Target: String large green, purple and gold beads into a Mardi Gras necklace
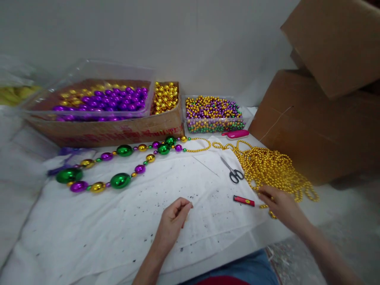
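Left hand (175, 215) above cloth (113, 223): thumb and fingers together, any held item indiscernible. Right hand (277, 201) at near edge of gold bead strands (267, 166), right; grip cannot be told. Scissors (232, 171), lighter (244, 200) just left, presumably for easy reach.

Gold bead strands (267, 168) loosely heaped

Pale grey wall (213, 43) — cloth-covered table (329, 194)

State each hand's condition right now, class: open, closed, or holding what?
Left hand: closed in a pinch; whether it holds anything cannot be told.
Right hand: partly closed at the gold beads; grip cannot be told.
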The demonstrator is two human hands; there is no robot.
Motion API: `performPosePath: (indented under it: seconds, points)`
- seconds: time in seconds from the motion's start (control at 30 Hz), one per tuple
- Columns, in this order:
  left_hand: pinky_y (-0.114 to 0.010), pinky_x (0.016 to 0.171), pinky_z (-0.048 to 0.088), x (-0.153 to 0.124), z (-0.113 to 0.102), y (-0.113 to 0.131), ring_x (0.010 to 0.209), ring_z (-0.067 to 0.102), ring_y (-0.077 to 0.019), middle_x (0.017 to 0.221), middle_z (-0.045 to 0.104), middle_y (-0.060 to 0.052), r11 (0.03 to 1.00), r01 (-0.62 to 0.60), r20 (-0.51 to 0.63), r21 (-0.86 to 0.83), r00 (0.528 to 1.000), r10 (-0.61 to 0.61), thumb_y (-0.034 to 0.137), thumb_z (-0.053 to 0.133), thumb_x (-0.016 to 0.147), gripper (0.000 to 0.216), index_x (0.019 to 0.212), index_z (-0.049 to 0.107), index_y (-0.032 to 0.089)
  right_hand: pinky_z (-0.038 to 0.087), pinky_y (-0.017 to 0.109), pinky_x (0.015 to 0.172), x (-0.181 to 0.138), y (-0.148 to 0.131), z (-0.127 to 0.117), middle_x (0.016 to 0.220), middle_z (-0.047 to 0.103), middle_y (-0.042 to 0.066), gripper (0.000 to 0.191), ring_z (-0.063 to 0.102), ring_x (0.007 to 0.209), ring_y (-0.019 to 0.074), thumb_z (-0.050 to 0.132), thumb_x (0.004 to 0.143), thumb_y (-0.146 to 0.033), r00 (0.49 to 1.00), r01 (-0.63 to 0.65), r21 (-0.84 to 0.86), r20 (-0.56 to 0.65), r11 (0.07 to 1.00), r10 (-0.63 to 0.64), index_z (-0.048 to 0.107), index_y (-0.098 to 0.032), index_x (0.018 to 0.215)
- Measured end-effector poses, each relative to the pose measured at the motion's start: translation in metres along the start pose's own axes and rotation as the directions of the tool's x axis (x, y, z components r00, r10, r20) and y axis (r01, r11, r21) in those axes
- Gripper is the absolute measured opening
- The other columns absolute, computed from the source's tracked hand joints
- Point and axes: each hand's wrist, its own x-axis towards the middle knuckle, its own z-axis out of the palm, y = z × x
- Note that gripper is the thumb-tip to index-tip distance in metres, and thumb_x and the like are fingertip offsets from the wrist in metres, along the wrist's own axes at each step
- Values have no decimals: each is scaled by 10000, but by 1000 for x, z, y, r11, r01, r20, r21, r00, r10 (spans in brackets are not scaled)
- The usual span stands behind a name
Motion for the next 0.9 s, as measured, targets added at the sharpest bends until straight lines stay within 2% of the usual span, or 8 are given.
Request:
performPosePath:
  seconds: [0.1, 0.17, 0.23, 0.37, 0.47, 0.67, 0.8, 0.9]
  points:
    - [-199, 467, 316, -2, 2, 0, 501, 384, -98, 561, 419, 47, 1000, -17, 8, 23, 1000, 17, 433, 545, 787, 274, 698, 559, 174, 409, 310, 866, 74, -49, 24, 1055, 639, 102, 218, 558, 1019, 214, 422, 912, -218, 995, -6, -64, -99, 998, 0, 621, -173, 990]
    - [-201, 470, 327, -4, 1, -2, 499, 392, -100, 558, 424, 44, 999, -19, 11, 36, 1000, 19, 434, 547, 784, 278, 695, 563, 171, 399, 356, 902, 105, -58, 39, 1104, 610, 124, 205, 520, 1088, 236, 467, 906, -200, 993, -26, -100, -120, 995, 14, 606, -141, 1045]
    - [-202, 462, 324, -5, -1, -7, 489, 390, -99, 552, 431, 41, 999, -13, 15, 38, 1000, 12, 430, 560, 769, 275, 691, 575, 166, 422, 404, 895, 121, -55, 48, 1105, 602, 104, 207, 533, 1073, 236, 510, 910, -234, 993, -45, -124, -111, 991, 31, 595, -131, 1068]
    - [-197, 442, 310, -4, -5, -14, 490, 389, -97, 566, 460, 31, 1000, 16, 23, 4, 1000, -16, 428, 590, 740, 275, 690, 595, 158, 483, 410, 835, 131, -42, 44, 1052, 614, 65, 233, 590, 967, 204, 553, 906, -304, 999, -31, -143, -28, 989, 27, 598, -139, 1064]
    - [-193, 444, 306, -2, -6, -15, 500, 396, -98, 574, 467, 28, 999, 33, 19, -2, 999, -33, 419, 593, 739, 270, 680, 591, 156, 491, 404, 829, 135, -43, 41, 1041, 619, 62, 238, 600, 941, 195, 556, 905, -306, 999, 0, -144, 37, 990, 5, 597, -141, 1072]
    - [-193, 445, 300, -1, -6, -15, 488, 377, -93, 559, 432, 40, 999, 46, -7, -5, 999, -46, 424, 569, 758, 275, 677, 572, 161, 497, 401, 817, 146, -52, 48, 1056, 610, 70, 260, 600, 931, 194, 545, 910, -326, 998, -13, -146, 56, 989, 22, 583, -144, 1092]
    - [-195, 456, 315, -4, -10, -15, 497, 388, -95, 561, 434, 42, 998, 54, -23, -21, 998, -55, 424, 569, 768, 273, 684, 573, 164, 527, 331, 700, 159, -45, 31, 965, 629, 48, 271, 619, 782, 153, 536, 917, -328, 993, 33, -102, 113, 994, -21, 576, -141, 1109]
    - [-196, 463, 329, -4, -10, -12, 500, 406, -96, 566, 451, 42, 998, 55, -25, -35, 998, -56, 420, 569, 773, 266, 702, 578, 164, 526, 333, 706, 176, -45, 15, 971, 630, 47, 277, 620, 796, 160, 535, 918, -324, 988, 98, -84, 129, 992, -87, 576, -140, 1120]
